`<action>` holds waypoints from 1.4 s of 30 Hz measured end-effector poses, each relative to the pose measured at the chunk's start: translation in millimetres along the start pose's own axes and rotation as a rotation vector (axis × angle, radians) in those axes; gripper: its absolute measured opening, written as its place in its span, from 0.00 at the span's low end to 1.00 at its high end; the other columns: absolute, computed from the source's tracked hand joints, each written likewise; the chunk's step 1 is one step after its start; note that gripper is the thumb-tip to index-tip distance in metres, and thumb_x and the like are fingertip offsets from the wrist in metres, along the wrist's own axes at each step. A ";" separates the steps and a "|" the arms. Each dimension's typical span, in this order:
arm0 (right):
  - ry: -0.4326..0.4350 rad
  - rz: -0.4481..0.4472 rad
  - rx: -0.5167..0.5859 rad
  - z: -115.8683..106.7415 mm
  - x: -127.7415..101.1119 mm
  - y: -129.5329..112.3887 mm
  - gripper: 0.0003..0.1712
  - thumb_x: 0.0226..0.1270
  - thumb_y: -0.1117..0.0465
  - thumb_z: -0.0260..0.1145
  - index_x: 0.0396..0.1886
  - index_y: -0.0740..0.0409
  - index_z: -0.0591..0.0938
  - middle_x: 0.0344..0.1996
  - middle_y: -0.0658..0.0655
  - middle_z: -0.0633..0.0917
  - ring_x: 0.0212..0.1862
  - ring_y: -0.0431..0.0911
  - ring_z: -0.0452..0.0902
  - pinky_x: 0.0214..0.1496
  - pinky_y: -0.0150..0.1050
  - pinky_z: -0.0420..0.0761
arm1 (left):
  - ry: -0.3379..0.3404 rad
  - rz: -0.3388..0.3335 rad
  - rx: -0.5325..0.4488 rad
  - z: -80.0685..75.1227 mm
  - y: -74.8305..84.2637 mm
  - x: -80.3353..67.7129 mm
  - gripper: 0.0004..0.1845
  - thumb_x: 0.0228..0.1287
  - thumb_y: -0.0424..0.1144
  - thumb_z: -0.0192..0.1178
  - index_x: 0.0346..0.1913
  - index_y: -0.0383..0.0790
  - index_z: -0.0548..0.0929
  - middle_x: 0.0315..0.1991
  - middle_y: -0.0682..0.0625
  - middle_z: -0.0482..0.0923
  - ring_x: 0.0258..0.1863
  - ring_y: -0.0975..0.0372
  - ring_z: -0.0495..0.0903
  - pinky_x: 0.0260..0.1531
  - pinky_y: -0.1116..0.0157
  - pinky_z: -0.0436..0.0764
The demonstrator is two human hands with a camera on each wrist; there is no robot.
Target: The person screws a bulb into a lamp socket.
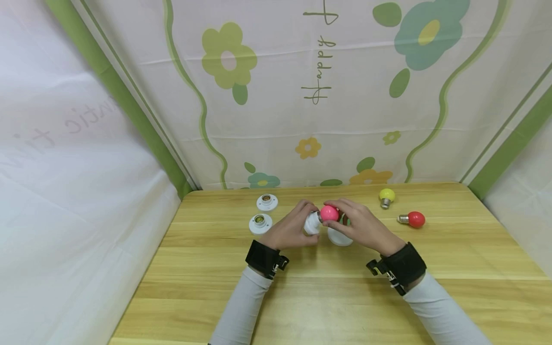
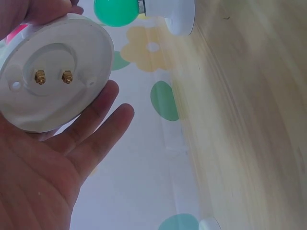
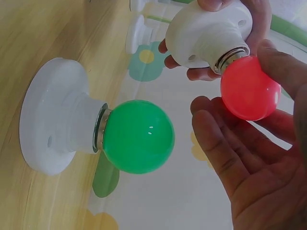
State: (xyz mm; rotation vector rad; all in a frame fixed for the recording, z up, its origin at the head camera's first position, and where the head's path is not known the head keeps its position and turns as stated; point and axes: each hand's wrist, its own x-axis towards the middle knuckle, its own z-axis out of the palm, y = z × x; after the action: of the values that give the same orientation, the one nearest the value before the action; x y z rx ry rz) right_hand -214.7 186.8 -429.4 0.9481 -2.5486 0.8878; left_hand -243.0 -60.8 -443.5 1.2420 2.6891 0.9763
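Note:
Raised over the table, a white lamp socket (image 1: pixel 311 225) is gripped by my left hand (image 1: pixel 290 229) at its round base. In the left wrist view the base's underside (image 2: pixel 53 100) shows two brass screws. My right hand (image 1: pixel 361 226) pinches a pinkish-red bulb (image 3: pixel 250 88) between thumb and fingers. The bulb's metal cap sits partly inside the socket's mouth, with a bit of thread showing in the right wrist view. Just below the right hand, a second white socket (image 3: pixel 53 117) stands on the table with a green bulb (image 3: pixel 139 136) fitted in it.
On the left of the wooden table (image 1: pixel 327 297) are two bulbless white sockets, one farther back (image 1: pixel 267 201) and one nearer (image 1: pixel 260 224). To the right lie a yellow bulb (image 1: pixel 386 196) and a red bulb (image 1: pixel 416 219). A flowered curtain (image 1: pixel 267 120) hangs behind the table.

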 end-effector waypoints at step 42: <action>0.011 -0.016 0.009 1.1 -0.2 0.0 0.30 0.67 0.57 0.79 0.65 0.62 0.82 0.54 0.59 0.89 0.42 0.42 0.85 0.42 0.39 0.88 | 0.001 0.005 0.020 1.1 1.2 -0.3 0.30 0.59 0.37 0.74 0.62 0.38 0.75 0.59 0.48 0.70 0.48 0.63 0.75 0.49 0.72 0.81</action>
State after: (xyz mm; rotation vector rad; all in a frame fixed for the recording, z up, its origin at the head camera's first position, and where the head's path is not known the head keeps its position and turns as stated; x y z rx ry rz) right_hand -214.7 186.3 -430.4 0.9623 -2.5262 0.8986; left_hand -241.7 -59.9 -443.8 1.2533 2.7043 0.9525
